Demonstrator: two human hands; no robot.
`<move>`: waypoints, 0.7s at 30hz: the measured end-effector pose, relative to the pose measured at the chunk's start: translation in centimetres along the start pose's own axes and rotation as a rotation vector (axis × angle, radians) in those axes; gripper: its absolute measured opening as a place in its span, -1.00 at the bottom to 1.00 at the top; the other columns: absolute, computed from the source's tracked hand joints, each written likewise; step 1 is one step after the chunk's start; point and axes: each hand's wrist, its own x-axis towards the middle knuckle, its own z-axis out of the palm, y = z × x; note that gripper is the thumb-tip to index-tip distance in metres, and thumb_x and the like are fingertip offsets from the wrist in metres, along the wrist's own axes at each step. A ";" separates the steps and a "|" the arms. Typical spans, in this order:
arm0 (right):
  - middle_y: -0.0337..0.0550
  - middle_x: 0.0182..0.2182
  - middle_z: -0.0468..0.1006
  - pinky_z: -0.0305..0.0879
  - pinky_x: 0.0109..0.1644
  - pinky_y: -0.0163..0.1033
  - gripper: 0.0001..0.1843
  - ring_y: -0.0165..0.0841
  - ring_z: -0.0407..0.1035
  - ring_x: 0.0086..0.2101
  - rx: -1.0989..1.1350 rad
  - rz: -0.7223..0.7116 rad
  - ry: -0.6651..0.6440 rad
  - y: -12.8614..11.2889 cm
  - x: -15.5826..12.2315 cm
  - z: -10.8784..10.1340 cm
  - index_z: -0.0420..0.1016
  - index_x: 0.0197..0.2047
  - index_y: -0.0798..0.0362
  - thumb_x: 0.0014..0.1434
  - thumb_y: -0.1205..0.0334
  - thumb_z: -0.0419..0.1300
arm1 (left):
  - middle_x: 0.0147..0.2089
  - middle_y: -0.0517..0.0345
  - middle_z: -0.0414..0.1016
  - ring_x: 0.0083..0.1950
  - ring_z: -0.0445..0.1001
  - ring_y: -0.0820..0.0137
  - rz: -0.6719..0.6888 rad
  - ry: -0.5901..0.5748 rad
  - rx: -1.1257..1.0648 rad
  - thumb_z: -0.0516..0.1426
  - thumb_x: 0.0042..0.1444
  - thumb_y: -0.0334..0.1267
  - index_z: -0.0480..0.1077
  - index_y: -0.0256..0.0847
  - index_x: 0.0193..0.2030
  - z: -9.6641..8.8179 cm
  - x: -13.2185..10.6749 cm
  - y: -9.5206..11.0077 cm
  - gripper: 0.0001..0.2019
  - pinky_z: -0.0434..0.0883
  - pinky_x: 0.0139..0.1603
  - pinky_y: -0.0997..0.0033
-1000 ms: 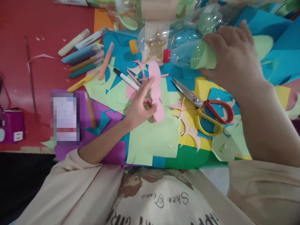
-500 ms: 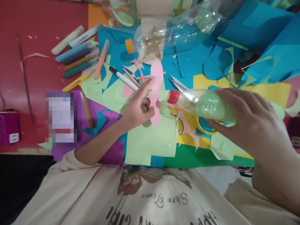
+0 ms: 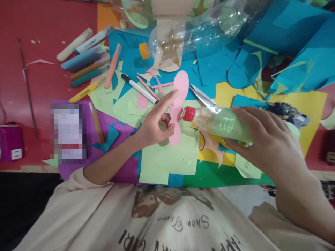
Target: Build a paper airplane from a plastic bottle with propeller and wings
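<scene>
Left hand (image 3: 153, 127): your fingers are holding a pink paper cutout (image 3: 180, 85), a lobed strip standing near the middle of the scene. Your index finger is stretching along its far lobe and your thumb is pressing at its near lobe, so the two are keeping a moderate gap; another fingertip is showing past the right edge, and the rest are curling in.

Right hand (image 3: 269, 139): your fingers are spreading wide and closing around the body of a red-capped bottle (image 3: 206, 116), thumb on the near side, the others over the far side. The bottle is lying sideways in your grasp, its red cap (image 3: 188, 114) pointing left, just beside the cutout; cannot tell whether they are touching. Pale green is showing at its body, inside or around unclear.

Scissors (image 3: 204, 96) are lying beyond the bottle, blades pointing far left, handles mostly hidden. A pale green sheet (image 3: 167, 160) is lying on the near side of the cutout. A black-and-white marker (image 3: 141, 90) is resting left of it. Farther off, an orange-capped bottle (image 3: 209, 33) is lying across blue paper (image 3: 209, 69).
</scene>
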 end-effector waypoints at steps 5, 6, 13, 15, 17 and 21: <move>0.19 -0.09 0.55 0.47 -0.14 -0.08 -0.50 -0.04 0.50 -0.16 -0.023 -0.008 0.000 -0.2 0.0 -0.1 0.33 0.11 0.28 0.18 0.16 0.22 | 0.45 0.04 0.02 -0.33 0.54 0.42 -0.002 0.001 -0.007 0.11 0.20 -0.10 -0.03 0.22 0.39 0.0 0.0 0.1 -0.35 0.51 -0.53 0.43; 0.19 -0.09 0.55 0.47 -0.14 -0.08 -0.50 -0.03 0.50 -0.16 -0.029 -0.009 -0.002 -0.2 0.0 -0.1 0.33 0.11 0.29 0.18 0.16 0.22 | 0.45 0.04 0.02 -0.33 0.54 0.43 -0.005 0.002 -0.013 0.12 0.20 -0.10 -0.02 0.23 0.39 0.0 0.0 0.1 -0.35 0.51 -0.53 0.43; 0.20 -0.08 0.55 0.47 -0.12 -0.05 -0.51 0.00 0.50 -0.14 -0.035 -0.022 -0.014 -0.4 0.2 -0.2 0.34 0.11 0.30 0.21 0.14 0.19 | 0.46 0.02 0.00 -0.38 0.52 0.48 0.007 -0.022 -0.005 0.11 0.21 -0.15 -0.07 0.22 0.41 0.1 0.0 0.0 -0.32 0.51 -0.50 0.43; 0.21 -0.09 0.55 0.47 -0.13 -0.05 -0.52 0.00 0.51 -0.15 -0.034 -0.024 -0.012 -0.5 0.3 -0.3 0.35 0.10 0.31 0.22 0.14 0.18 | 0.46 0.01 0.01 -0.37 0.53 0.47 0.012 -0.022 0.011 0.10 0.20 -0.17 -0.08 0.21 0.41 0.1 0.0 0.0 -0.32 0.51 -0.50 0.44; 0.21 -0.09 0.55 0.48 -0.13 -0.05 -0.52 0.00 0.51 -0.15 -0.034 -0.026 -0.012 -0.5 0.3 -0.3 0.34 0.10 0.31 0.22 0.14 0.17 | 0.45 0.01 0.02 -0.34 0.54 0.46 0.015 -0.024 0.022 0.10 0.21 -0.17 -0.08 0.20 0.41 0.1 -0.1 0.1 -0.32 0.50 -0.50 0.45; 0.19 -0.07 0.55 0.48 -0.11 -0.05 -0.50 -0.02 0.51 -0.14 -0.050 -0.032 -0.025 -0.6 0.4 -0.3 0.32 0.13 0.29 0.22 0.13 0.18 | 0.45 0.01 0.02 -0.33 0.53 0.45 0.002 -0.032 0.008 0.09 0.24 -0.09 -0.06 0.20 0.41 0.1 -0.1 0.3 -0.36 0.50 -0.49 0.45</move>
